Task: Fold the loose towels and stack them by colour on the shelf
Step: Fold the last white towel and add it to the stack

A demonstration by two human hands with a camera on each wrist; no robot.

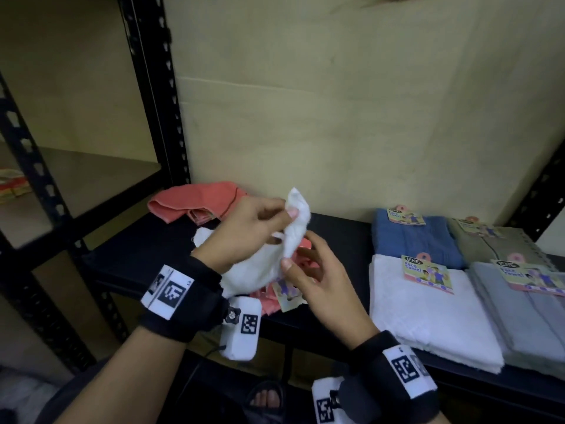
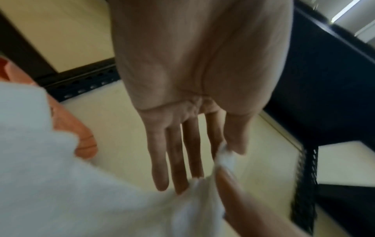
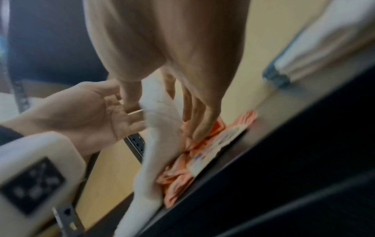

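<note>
A loose white towel is held up just above the black shelf, its upper corner raised and the rest drooping onto the crumpled pink towels lying at the shelf's left end. The left hand pinches the raised corner between thumb and forefinger, with the other fingers stretched out nearly straight. The right hand takes the towel's edge lower down: the thumb presses the cloth from the near side, and it seems pinched against the forefinger, though motion blur in the right wrist view leaves this unsure. Its remaining fingers reach down toward the pink cloth, beside a printed card label that lies on the pink heap.

To the right on the same shelf sit four folded stacks, each bearing a card tag: a white stack at the front, a blue stack behind it, a grey stack at the front right and a greenish-grey stack behind that. Both wrists wear black straps carrying white marker blocks. A cream wall backs the shelf, and a black perforated upright stands at its left.
</note>
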